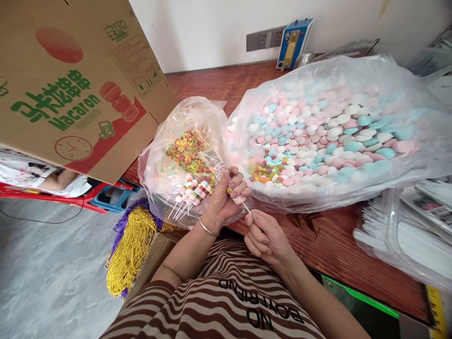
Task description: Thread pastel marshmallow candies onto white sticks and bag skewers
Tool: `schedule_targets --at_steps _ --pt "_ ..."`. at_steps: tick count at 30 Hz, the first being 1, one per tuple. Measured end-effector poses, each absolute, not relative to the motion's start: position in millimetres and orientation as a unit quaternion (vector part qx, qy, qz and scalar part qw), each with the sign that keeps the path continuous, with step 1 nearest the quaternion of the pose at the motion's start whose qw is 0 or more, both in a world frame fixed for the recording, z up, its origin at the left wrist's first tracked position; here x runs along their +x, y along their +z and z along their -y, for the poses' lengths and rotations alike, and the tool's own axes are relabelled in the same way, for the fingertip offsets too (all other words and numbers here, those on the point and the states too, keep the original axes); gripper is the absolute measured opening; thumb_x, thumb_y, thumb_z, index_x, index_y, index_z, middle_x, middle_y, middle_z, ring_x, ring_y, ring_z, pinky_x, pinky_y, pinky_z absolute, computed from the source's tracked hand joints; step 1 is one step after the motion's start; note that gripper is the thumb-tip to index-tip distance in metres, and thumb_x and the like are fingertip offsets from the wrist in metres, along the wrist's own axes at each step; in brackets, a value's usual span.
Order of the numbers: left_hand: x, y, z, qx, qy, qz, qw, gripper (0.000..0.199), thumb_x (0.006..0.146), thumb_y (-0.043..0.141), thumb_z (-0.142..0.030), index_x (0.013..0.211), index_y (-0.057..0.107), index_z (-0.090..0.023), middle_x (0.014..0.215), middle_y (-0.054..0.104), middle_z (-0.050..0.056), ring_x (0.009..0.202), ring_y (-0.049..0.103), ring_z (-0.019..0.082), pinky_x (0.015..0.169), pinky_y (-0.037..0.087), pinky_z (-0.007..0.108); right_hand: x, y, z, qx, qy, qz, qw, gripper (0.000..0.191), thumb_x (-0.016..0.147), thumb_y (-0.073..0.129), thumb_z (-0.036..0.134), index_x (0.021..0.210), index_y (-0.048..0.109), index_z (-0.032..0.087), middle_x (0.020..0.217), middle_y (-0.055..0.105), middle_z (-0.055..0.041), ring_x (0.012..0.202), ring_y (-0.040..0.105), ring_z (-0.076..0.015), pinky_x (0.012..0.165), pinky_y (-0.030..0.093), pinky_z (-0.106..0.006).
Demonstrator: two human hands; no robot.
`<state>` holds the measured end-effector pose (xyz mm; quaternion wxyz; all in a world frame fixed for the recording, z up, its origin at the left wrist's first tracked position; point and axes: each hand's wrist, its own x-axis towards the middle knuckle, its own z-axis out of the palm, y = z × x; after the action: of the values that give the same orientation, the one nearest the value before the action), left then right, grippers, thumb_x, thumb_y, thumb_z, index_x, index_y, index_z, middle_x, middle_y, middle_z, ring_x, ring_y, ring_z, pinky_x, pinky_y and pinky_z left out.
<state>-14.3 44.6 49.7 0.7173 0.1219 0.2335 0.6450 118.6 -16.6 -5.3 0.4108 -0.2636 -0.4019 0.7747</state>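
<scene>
Currently, our left hand (226,194) grips candies (239,200), our right hand (263,234) pinches a stick (247,207); step, we judge: threading; next push needs alignment.

One big bag (384,70) has one smaller bag (160,136) and one printed box (99,110) on its left, one blue machine (295,44) behind, and one left hand (226,197) and one right hand (264,234) near its front.

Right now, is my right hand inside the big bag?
No, your right hand is outside the big bag, pinching a white stick.
</scene>
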Motion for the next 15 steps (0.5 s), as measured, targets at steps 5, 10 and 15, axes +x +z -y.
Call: schedule_targets --at_steps 5,10,15 --pt "-13 52 -42 0.106 0.656 -0.244 0.706 0.034 0.099 0.060 -0.048 0.083 0.060 -0.018 0.058 0.033 -0.009 0.043 0.029 0.004 0.054 0.044 0.019 118 -2 16 -0.232 0.814 0.356 0.396 0.030 0.102 0.050 0.047 0.085 0.056 0.023 0.043 0.021 0.0168 0.029 0.013 -0.0062 0.033 0.032 -0.020" --pt "-9 57 -47 0.092 0.637 -0.308 0.700 0.029 0.094 0.070 -0.041 0.083 0.059 -0.017 0.062 0.045 -0.008 0.052 0.045 0.005 0.068 0.051 0.022 126 -10 -1 -0.430 0.428 0.651 0.456 0.023 0.097 0.059 0.039 0.092 0.070 0.019 0.057 0.054 0.0024 0.052 0.048 -0.0126 0.061 0.046 -0.029" --pt "-10 60 -51 0.068 0.644 -0.345 0.679 0.031 0.093 0.071 -0.044 0.083 0.058 -0.018 0.063 0.048 -0.007 0.055 0.050 0.006 0.069 0.051 0.024 130 -10 -2 -0.439 0.366 0.671 0.472 0.024 0.096 0.062 0.038 0.101 0.074 0.018 0.061 0.057 -0.0008 0.057 0.050 -0.0147 0.065 0.045 -0.031"
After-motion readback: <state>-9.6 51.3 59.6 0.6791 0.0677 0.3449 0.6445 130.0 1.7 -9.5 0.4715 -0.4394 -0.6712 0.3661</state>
